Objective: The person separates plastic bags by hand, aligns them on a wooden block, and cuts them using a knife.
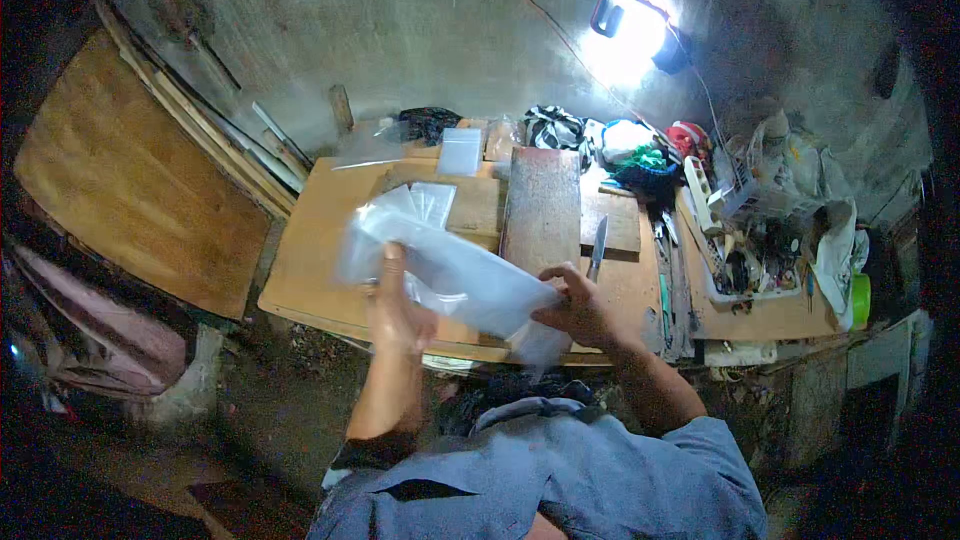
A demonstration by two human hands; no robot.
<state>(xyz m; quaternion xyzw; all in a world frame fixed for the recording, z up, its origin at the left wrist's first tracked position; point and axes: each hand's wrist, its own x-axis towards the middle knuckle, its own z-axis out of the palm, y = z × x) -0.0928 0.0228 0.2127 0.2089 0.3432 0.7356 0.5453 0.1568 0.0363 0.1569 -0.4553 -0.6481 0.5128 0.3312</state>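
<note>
A stack of clear plastic sheets or bags (460, 270) is held slantwise above the front of the wooden table (300, 260). My left hand (398, 305) grips its left part, thumb on top, slightly blurred. At the right end, the fingers of my right hand (575, 308) close on the edge of the same plastic. Behind it, more clear plastic pieces (433, 202) lie fanned out on a board. Another small plastic stack (461, 151) rests farther back. To the right are a dark wooden plank (541, 202) and a knife (599, 248) lying on the table.
A bright lamp (630, 30) shines against the wall. Cloths (640, 155) lie at the table's back. A white tray (760, 292) of small items and a power strip (700, 195) are at the right. A large wooden panel (140, 175) leans at the left.
</note>
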